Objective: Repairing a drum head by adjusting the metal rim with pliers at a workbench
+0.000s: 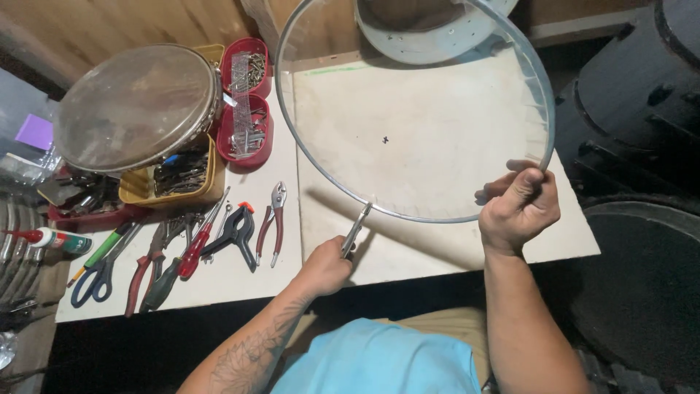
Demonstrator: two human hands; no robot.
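A large round drumhead [415,117], clear skin in a thin metal hoop, is held up over the white tabletop [437,241]. My right hand [519,206] grips the hoop's rim at its lower right. My left hand [326,267] holds metal pliers [355,230], whose jaws touch the hoop's lower edge.
Left of the hoop lie red-handled pliers [271,222], a black clamp [235,232], screwdrivers [197,244], scissors [98,273] and a glue bottle [51,238]. Red trays [244,131] of screws, a yellow tray [171,182] and a small drum [138,106] stand behind. Black drum shells [642,109] sit at right.
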